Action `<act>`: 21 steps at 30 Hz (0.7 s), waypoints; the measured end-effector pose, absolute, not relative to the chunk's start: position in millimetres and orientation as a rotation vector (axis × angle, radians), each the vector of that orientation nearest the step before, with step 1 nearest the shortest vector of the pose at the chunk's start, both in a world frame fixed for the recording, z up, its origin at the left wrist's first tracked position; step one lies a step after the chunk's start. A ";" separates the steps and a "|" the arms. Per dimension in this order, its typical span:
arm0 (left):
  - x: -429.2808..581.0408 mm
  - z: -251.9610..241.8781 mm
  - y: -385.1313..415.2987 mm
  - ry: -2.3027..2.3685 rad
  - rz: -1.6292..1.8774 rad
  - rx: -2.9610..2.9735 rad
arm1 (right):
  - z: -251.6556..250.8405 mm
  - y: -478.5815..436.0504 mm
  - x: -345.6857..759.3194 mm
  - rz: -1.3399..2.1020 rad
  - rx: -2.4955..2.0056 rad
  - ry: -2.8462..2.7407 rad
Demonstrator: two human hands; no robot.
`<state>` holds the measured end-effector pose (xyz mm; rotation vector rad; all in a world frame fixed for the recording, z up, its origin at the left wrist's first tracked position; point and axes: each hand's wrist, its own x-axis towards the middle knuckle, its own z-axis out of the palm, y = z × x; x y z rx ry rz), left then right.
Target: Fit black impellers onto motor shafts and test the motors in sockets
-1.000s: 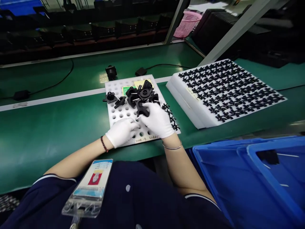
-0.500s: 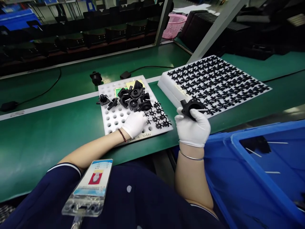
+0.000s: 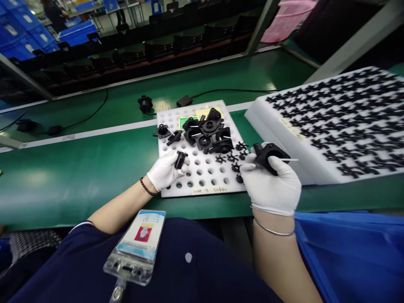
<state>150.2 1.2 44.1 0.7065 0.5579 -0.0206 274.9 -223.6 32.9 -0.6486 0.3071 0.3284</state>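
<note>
Over the left near part of a flat white foam board pierced with round holes [image 3: 206,176], the white-gloved left hand [image 3: 164,172] pinches a small black plastic cylinder [image 3: 180,160] between its fingers. By the board's right near corner, the white-gloved right hand [image 3: 273,185] grips a black plastic housing with a wide round opening [image 3: 263,157], a thin white rod [image 3: 293,160] jutting from it. Half a second ago the left hand was down among the black star-shaped plastic impellers [image 3: 232,157] at the board's right side; the right hand's hold has stayed. Angular black housings [image 3: 208,126] lie jumbled over the board's middle. Smooth green bench top [image 3: 126,155] stretches to the board's left; a thick white foam block [image 3: 273,128] stands near its right edge, a narrow strip between
</note>
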 end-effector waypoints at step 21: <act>109.5 28.8 -2.1 0.443 0.234 0.734 | 10.3 -153.7 205.0 0.289 -1.120 -0.349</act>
